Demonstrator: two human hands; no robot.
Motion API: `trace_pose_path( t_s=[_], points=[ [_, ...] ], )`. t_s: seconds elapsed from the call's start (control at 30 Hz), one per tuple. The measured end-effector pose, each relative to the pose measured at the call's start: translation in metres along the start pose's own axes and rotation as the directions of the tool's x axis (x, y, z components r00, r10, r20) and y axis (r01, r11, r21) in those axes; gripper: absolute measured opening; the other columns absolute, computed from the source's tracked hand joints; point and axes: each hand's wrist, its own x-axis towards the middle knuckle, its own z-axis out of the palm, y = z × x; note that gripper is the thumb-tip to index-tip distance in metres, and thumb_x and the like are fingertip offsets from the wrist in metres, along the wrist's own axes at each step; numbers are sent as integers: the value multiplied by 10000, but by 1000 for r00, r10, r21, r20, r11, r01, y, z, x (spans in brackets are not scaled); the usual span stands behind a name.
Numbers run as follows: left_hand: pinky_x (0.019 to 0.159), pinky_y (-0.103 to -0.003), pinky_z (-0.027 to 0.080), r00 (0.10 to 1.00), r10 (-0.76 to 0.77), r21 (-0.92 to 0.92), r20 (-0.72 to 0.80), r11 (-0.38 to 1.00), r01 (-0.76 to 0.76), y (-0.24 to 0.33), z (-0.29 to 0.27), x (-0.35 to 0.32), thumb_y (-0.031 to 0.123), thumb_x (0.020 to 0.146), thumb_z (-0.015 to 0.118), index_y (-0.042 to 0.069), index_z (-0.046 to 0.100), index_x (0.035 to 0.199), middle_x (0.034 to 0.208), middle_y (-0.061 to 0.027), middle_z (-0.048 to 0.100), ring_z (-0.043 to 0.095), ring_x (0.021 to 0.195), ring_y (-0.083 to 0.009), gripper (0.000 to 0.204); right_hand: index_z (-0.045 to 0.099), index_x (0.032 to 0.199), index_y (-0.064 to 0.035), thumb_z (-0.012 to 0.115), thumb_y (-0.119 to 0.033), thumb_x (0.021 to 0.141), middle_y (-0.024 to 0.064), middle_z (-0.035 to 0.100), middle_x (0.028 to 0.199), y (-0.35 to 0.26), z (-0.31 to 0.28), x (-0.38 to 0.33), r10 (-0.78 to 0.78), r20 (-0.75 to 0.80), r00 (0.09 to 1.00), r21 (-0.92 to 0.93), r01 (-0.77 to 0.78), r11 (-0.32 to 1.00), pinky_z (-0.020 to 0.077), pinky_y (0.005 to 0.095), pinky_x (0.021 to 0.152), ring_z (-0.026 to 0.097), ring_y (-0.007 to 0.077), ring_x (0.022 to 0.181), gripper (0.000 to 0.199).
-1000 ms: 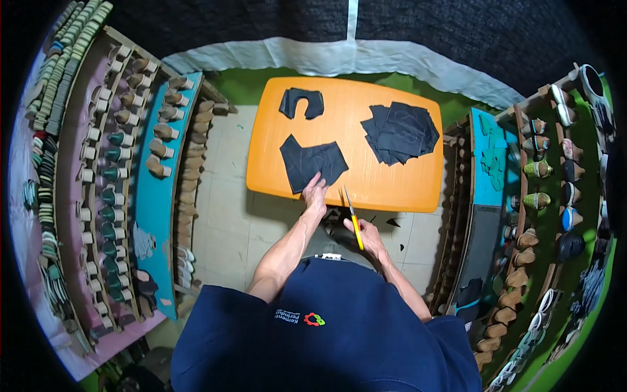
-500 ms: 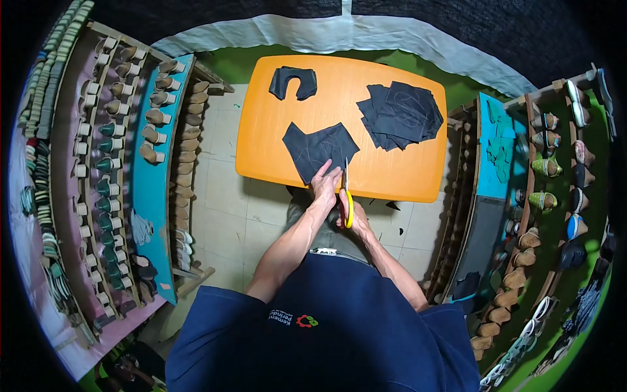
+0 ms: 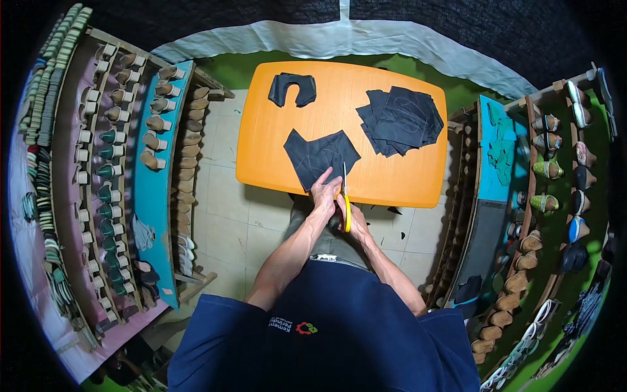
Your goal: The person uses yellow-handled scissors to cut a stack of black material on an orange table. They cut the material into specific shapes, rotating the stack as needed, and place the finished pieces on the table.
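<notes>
A dark cloth piece (image 3: 317,152) with pale drawn lines lies at the near edge of the orange table. My left hand (image 3: 323,194) holds its near right part, with fingers stretched over the top; the thumb is hard to make out. Yellow-handled scissors (image 3: 347,212) are in my right hand (image 3: 357,223), fingers wrapped round the handles. Their blades point away from me, along the cloth's right side and close to my left fingertips. Whether the blades are parted cannot be told.
On the orange table (image 3: 261,140) are a stack of dark cloth pieces (image 3: 401,121) at right and a U-shaped dark piece (image 3: 281,90) at far left. Shoe racks flank me, holding brown shoe forms (image 3: 151,141) at left and shoes (image 3: 547,170) at right. Dark scraps dot the floor.
The whole view has shifted slightly, so the table and cloth sit a little lower. Both hands and the scissors keep nearly the same place against the cloth.
</notes>
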Motion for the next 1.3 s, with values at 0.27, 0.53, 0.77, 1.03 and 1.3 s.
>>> trace_pose_path(
  t_s=[0.27, 0.53, 0.77, 1.03, 1.3],
  points=[
    [901, -315, 594, 1000, -7, -15, 8, 1000, 7, -1, -1, -3, -159, 852, 629, -15, 520, 1393, 1044, -210, 685, 705, 961, -261, 570, 586, 750, -20, 574, -797, 832, 54, 560, 598, 10, 3, 7, -6, -75, 997, -47, 2, 999, 471, 315, 517, 572, 149, 533, 782],
    [807, -264, 585, 1000, -5, -49, 24, 999, 7, 2, 0, -4, -133, 826, 696, -20, 540, 1379, 955, -120, 700, 692, 838, -165, 585, 572, 689, -50, 644, -728, 843, 31, 543, 555, 7, 6, 2, 2, -118, 993, -13, -3, 1000, 438, 307, 486, 544, 129, 505, 699],
    [820, -276, 588, 1000, -5, -41, 8, 999, 5, 2, -1, -4, -131, 824, 701, -16, 558, 1364, 976, -134, 699, 691, 845, -177, 571, 561, 656, -57, 671, -706, 839, 20, 538, 539, 5, 3, -3, -50, -151, 987, -43, 44, 998, 436, 294, 473, 537, 113, 484, 683],
    [653, -227, 541, 1000, 20, 33, 24, 999, -21, 4, -1, -14, -109, 819, 714, -23, 573, 1351, 876, -100, 714, 666, 719, -122, 557, 592, 683, -50, 657, -744, 819, 24, 556, 596, 3, 3, 12, -59, -146, 988, -63, 50, 997, 423, 304, 528, 532, 121, 566, 709],
    [680, -256, 562, 998, -6, 70, 65, 998, 1, 2, -10, -16, -78, 841, 705, 0, 539, 1389, 911, -110, 717, 672, 744, -135, 578, 600, 698, -47, 635, -768, 815, 39, 573, 612, 4, 1, 18, -96, -136, 986, -73, 87, 994, 437, 303, 514, 550, 127, 552, 732]
  ],
)
